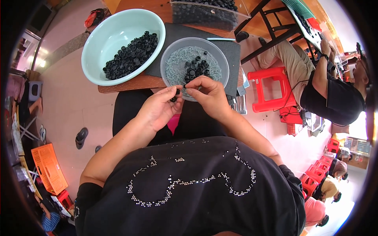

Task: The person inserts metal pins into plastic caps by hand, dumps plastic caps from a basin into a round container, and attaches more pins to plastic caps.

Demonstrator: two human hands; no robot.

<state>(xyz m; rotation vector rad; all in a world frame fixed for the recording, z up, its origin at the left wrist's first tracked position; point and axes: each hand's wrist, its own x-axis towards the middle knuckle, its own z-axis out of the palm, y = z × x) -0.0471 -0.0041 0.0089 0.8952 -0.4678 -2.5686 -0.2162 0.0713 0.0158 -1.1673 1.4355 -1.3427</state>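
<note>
My left hand holds small round black plastic caps between thumb and curled fingers, just in front of a clear round tub. My right hand pinches thumb and forefinger together close by; a tiny dark bit shows at its fingertips, too small to name. The tub holds many thin silvery screws with a heap of black caps on top. Left of it, a pale aqua basin contains a large pile of similar black caps.
A dark mat lies under the tub on a wooden table. Behind it stands a clear bin of black parts. On the right, a red stool stands near a seated person. An orange crate is at left.
</note>
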